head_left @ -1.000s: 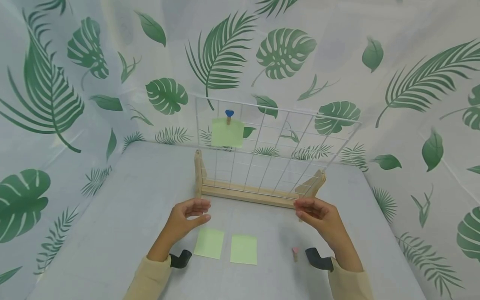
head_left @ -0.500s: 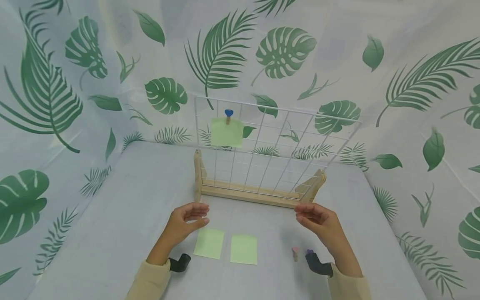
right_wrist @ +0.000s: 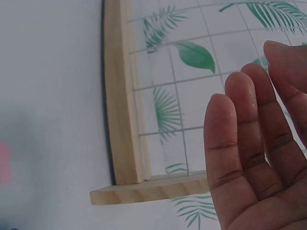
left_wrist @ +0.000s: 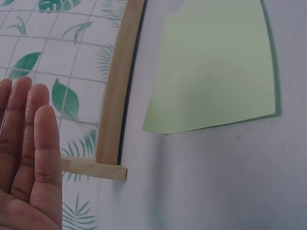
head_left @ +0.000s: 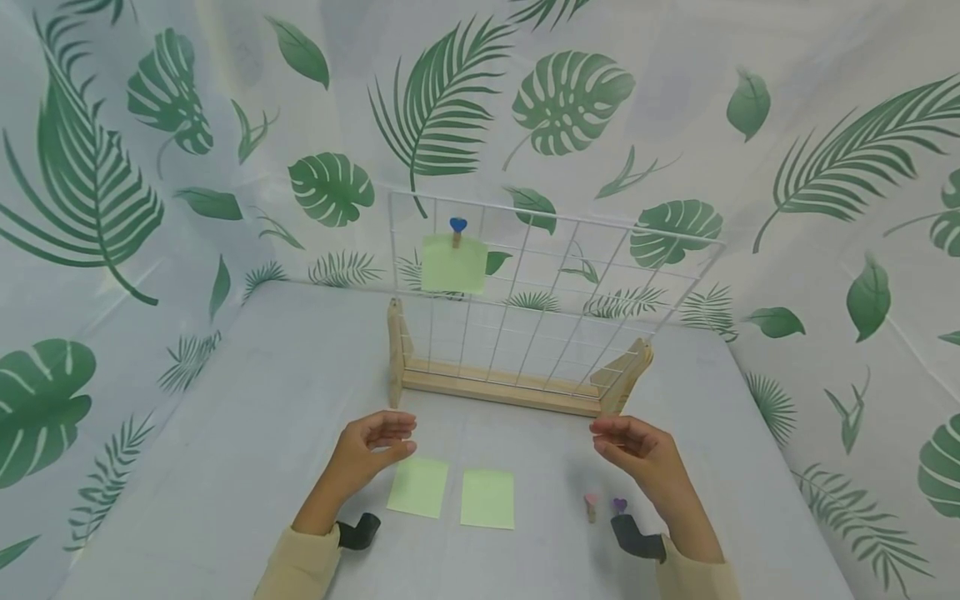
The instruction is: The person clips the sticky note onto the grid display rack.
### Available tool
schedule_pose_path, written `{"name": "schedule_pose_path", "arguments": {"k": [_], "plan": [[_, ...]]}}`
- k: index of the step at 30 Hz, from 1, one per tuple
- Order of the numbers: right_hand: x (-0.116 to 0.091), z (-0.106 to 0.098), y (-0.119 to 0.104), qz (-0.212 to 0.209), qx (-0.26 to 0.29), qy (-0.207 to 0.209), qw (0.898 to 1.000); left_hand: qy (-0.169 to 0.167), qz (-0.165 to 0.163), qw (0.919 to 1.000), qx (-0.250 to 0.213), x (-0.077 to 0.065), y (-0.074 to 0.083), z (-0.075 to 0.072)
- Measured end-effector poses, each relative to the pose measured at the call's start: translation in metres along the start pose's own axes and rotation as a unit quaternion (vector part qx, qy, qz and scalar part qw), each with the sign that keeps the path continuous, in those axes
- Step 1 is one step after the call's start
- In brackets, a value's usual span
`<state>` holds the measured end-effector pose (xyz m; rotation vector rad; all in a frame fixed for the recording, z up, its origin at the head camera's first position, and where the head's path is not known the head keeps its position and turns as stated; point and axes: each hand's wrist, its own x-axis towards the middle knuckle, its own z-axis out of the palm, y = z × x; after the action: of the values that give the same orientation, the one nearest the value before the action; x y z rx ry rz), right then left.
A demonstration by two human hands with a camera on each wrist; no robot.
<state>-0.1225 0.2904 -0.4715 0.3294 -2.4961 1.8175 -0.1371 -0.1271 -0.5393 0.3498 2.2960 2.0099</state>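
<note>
My left hand hovers beside the left of two pale green sticky notes, its fingers relaxed and holding nothing. The other sticky note lies just right of it. My right hand hangs over the table, likewise holding nothing. Below it lie a small pink-topped clothespin and a purple heart clothespin, the latter partly hidden by the wrist camera. In the left wrist view a note is large, with a lifted corner. The right wrist view shows loose fingers and a pink patch at the left edge.
Behind the hands stands a white wire grid on a wooden base. A blue heart clothespin clips a green note near its upper left. Leaf-printed sheeting surrounds the white table.
Both hands have sunk slightly toward the front of the table. The purple clothespin, hidden at first, now shows above the right wrist camera. The notes and grid have not moved.
</note>
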Motion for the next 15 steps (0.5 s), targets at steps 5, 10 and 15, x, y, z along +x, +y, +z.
{"name": "schedule_pose_path", "arguments": {"k": [5,10,15], "plan": [[-0.003,0.001,0.005,0.015,-0.005,0.004,1.000,0.006,-0.025,0.9997,0.000,-0.001,-0.004,0.001],[-0.006,0.002,0.009,0.034,-0.015,0.009,0.999,0.008,-0.048,0.9988,-0.004,-0.003,-0.007,0.003],[-0.008,0.003,0.013,0.049,-0.014,0.014,0.999,0.012,-0.059,0.9981,-0.011,-0.004,-0.010,0.004]]}}
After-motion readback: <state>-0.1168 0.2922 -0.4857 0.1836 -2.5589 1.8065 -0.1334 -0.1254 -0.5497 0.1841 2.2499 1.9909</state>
